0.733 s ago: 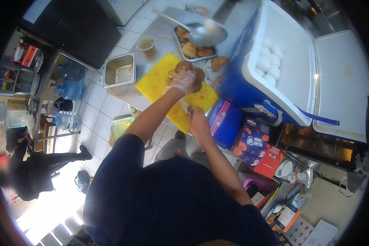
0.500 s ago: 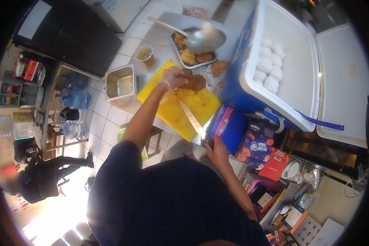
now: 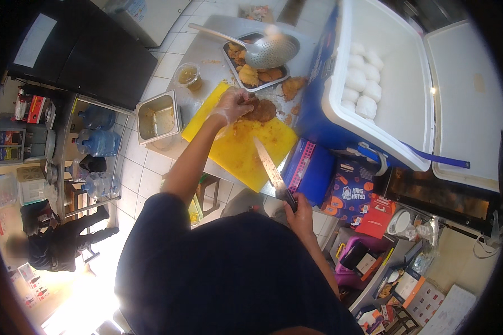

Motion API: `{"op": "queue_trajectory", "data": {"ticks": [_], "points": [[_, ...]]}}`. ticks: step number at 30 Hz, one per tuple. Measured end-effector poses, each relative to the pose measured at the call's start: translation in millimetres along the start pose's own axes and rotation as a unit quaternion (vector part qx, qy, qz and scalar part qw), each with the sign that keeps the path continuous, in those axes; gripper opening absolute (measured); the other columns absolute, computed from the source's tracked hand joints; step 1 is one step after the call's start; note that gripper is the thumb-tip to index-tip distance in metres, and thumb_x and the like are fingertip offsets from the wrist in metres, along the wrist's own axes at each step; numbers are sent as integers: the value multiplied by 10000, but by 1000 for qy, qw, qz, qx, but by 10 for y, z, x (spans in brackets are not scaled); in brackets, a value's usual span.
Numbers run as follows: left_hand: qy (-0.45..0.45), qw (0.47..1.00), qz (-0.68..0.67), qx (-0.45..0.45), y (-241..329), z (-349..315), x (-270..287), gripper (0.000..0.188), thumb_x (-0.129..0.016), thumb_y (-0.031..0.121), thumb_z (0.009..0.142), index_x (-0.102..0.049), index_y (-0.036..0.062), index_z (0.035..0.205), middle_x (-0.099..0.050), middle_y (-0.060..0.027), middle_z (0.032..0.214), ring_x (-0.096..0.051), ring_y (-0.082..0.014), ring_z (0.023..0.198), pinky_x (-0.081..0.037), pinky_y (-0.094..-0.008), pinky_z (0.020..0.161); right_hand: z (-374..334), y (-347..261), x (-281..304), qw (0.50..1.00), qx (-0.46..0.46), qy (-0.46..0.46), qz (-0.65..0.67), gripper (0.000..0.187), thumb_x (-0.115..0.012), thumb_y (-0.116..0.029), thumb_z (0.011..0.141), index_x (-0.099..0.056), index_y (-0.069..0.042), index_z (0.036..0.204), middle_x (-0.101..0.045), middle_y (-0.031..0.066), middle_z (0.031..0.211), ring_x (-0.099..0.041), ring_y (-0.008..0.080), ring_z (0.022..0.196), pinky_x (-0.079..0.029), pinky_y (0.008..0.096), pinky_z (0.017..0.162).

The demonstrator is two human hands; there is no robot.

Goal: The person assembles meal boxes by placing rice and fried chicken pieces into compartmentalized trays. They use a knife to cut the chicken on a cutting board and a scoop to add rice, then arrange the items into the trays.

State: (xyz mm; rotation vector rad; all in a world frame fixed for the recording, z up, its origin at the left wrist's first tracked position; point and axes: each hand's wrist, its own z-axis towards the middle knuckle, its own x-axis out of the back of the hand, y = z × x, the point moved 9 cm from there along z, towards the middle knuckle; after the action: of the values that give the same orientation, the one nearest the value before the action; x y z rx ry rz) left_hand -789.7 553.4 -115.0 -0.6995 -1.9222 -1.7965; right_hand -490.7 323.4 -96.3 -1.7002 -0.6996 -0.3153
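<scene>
A yellow cutting board lies on the metal table with brown crumbs and stains over it. At its far edge are browned, breaded fried pieces. My left hand, in a clear plastic glove, has its fingers curled on the left end of these pieces; its fingertips are partly hidden. My right hand is closed round the black handle of a long knife. The crumb-smeared blade points away from me over the board's right part, apart from the fried pieces.
Beyond the board, a metal tray of fried pieces has a perforated skimmer across it. A cup of liquid and a steel pan stand left. To the right is an open blue cooler holding white bundles. Someone is far left.
The knife blade has shifted slightly right and nearer to me with my right hand. My left hand stays at the fried pieces, its fingers drawn in more. The whole view has shifted a little.
</scene>
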Motion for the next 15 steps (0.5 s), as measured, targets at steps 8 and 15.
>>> {"op": "queue_trajectory", "data": {"ticks": [8,15], "points": [[212,880,-316,285,-848,-1547,-733,414,-803,221,707,-591,12,994,-616,-126,964,-596,-235,880,-491,-347,787,-259,318,214,991,2,111,69,249,-677,-124,839,-537,17,989,-617,175,822,-624,289,753,-479,363,680],[175,965,132,143,-135,-1888,-512,725,-787,349,699,-474,21,1264,-548,-184,1216,-518,-366,1122,-436,-443,944,-167,356,232,990,12,126,63,256,-644,-135,880,-510,26,1027,-631,151,837,-627,214,786,-482,323,715]]}}
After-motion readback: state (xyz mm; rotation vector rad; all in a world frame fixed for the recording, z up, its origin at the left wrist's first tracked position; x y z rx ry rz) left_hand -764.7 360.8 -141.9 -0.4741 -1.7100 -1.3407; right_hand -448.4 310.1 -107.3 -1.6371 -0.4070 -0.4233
